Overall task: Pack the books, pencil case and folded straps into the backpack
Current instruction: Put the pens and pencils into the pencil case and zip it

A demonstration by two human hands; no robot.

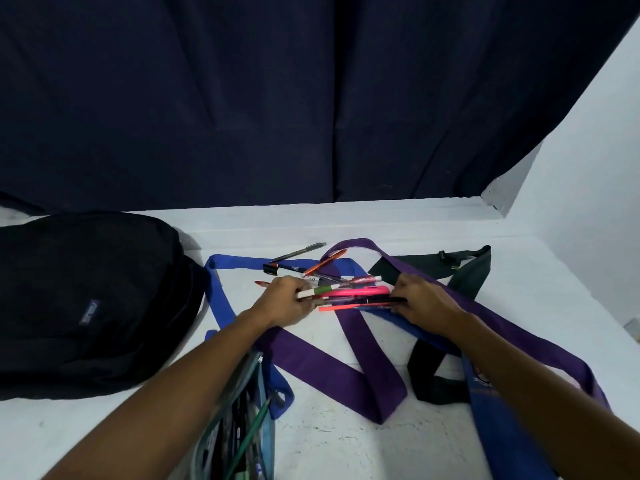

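Observation:
A black backpack [86,303] lies on its side at the left of the white table. A bundle of pens and markers [349,295] lies at the table's middle. My left hand [289,301] grips the bundle's left end, and my right hand [420,299] grips its right end. Purple strap [367,362], blue strap [218,299] and black strap [467,271] lie unfolded and tangled around and under the pens. An open pencil case [242,427] with pens inside sits at the near edge, below my left forearm. No books are in view.
A few loose pens [298,252] lie behind the bundle. A dark curtain [311,98] hangs behind the white table [346,452], and a white wall [588,168] closes the right side. A blue printed fabric piece [485,393] lies under my right forearm.

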